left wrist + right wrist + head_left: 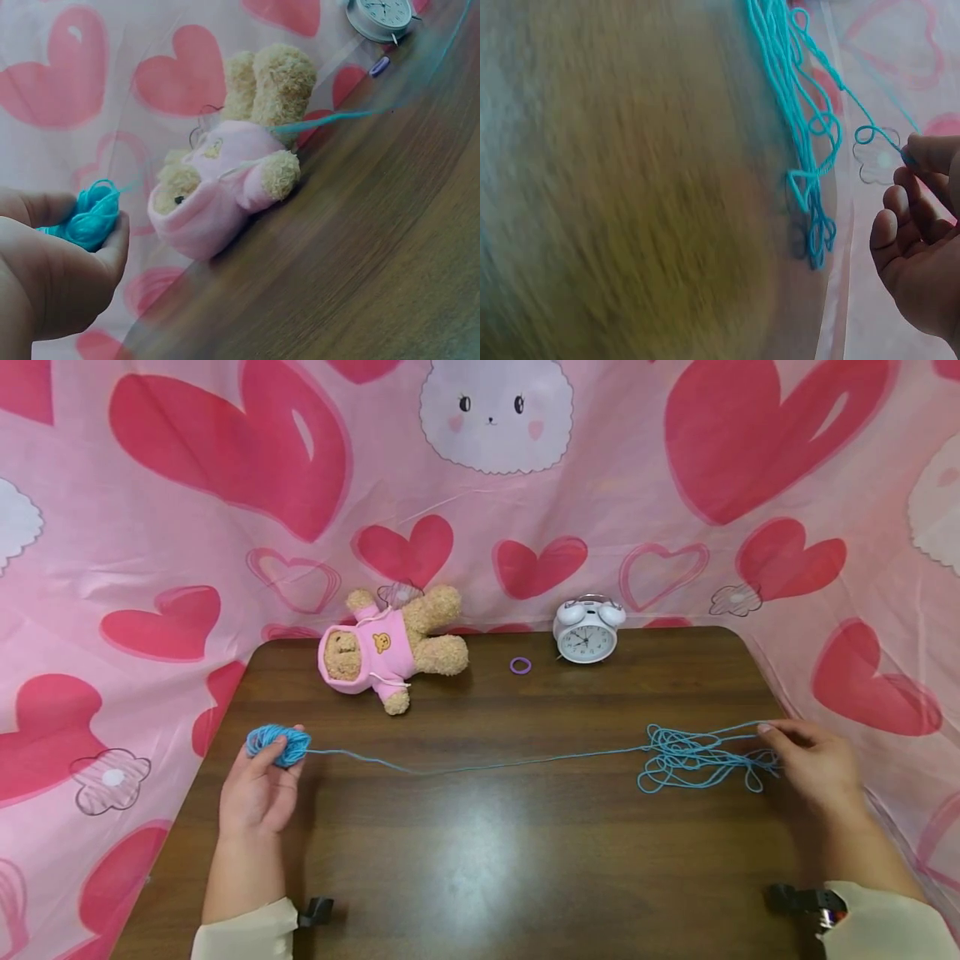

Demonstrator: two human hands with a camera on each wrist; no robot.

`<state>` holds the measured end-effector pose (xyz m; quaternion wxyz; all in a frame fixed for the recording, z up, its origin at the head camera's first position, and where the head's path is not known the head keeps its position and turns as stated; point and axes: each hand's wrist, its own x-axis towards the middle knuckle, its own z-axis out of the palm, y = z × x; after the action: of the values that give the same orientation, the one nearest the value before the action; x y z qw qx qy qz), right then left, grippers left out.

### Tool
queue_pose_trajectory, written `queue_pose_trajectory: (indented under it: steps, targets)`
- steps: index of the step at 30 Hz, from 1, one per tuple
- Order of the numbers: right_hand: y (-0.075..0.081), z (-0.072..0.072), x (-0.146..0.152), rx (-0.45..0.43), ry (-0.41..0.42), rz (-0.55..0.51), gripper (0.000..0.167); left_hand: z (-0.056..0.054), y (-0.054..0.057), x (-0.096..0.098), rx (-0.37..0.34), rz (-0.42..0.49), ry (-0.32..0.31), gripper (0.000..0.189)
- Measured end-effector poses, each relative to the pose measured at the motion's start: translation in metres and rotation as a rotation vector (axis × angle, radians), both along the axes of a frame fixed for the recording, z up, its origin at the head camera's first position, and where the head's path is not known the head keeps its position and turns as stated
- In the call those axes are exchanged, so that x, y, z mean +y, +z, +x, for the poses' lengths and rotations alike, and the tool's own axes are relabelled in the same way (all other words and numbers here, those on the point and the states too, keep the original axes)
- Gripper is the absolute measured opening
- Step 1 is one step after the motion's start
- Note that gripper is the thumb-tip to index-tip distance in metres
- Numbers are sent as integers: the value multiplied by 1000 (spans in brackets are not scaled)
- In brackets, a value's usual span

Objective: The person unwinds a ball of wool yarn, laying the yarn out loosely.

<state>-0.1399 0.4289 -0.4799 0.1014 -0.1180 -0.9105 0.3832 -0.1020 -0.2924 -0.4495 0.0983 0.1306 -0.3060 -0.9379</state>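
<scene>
Your left hand [258, 787] curls snugly round a wound blue yarn bundle [277, 743] — your right hand [823, 768], thumb meeting fingertip, pinches loosely looped blue yarn [692, 757].

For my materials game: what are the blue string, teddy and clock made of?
The blue string looks like dull, soft yarn, maybe wool or acrylic, from its floppy loops. The teddy seems plush: its tan fur is curly. Its pink hoodie drapes like smooth fabric. The clock looks smooth and white, painted metal or plastic; I can't tell.
</scene>
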Motion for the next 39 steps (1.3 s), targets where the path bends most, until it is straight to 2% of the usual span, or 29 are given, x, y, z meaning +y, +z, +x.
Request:
queue_pose_trajectory:
  steps: [2, 6, 10, 15, 21, 25, 32, 39]
  targets:
    - [-1, 0, 5, -18, -7, -5, 37, 1, 2, -1, -22, 13, 30, 23]
    - [-1, 1, 17, -34, -29, 0, 13, 2, 6, -2, -46, 48, 68, 24]
    - [0, 2, 28, -53, -56, 11, 23, 2, 9, -3, -40, 87, 100, 19]
    - [-4, 5, 37, -95, -48, 68, 29, 1, 8, -3, -43, 104, 122, 18]
    - [-10, 10, 43, -194, -8, 216, 39, 1, 6, -1, -59, 69, 85, 23]
    - [-12, 10, 45, -256, -1, 229, 43, 1, 5, 1, -38, 33, 35, 23]
    - [-11, 13, 48, -245, 43, 239, 38, 1, 5, 7, -10, -34, -15, 19]
    - [-10, 16, 47, -263, 23, 235, 42, -1, 3, 10, 2, -55, -36, 16]
